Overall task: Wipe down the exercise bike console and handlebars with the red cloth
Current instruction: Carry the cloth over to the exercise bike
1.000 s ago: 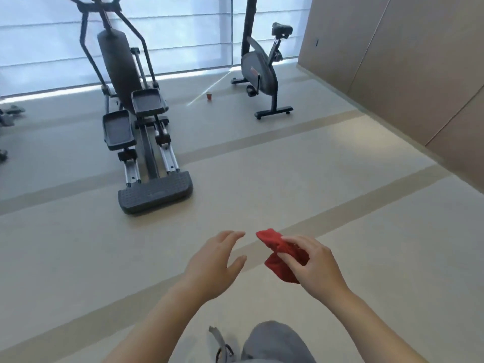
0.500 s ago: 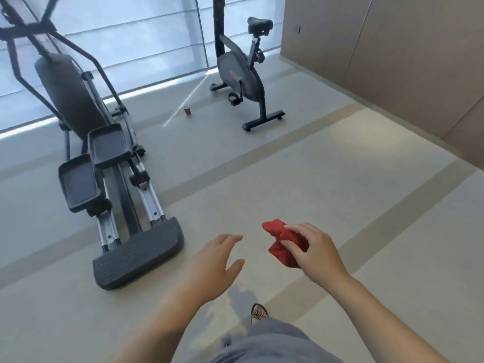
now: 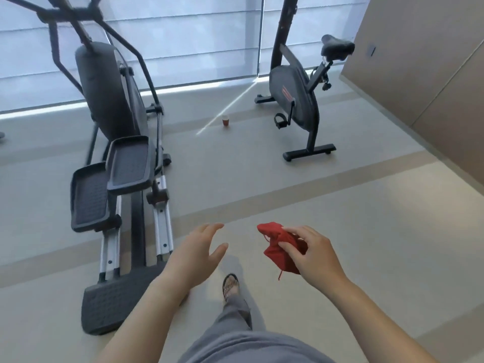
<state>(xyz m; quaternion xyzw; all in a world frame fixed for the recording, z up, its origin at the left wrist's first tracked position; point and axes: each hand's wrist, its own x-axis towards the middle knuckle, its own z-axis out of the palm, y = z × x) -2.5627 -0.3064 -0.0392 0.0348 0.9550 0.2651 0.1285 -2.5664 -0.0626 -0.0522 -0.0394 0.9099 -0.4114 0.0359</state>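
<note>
A crumpled red cloth is gripped in my right hand, held out at waist height over the floor. My left hand is beside it, empty, with its fingers spread. The dark grey exercise bike stands far ahead on the right by the window, its black saddle pointing right. Its post runs up out of the frame, so the console and handlebars are hidden. Both hands are well short of the bike.
A large elliptical trainer stands close on my left, its rear foot plate near my left arm. A small red-brown cup sits on the floor between the machines. Wooden wall panels run along the right. My sandalled foot is stepping forward.
The view has moved forward and closer to both machines. My foot has come into view below the hands. The cloth stays in my right hand, the left stays open.
</note>
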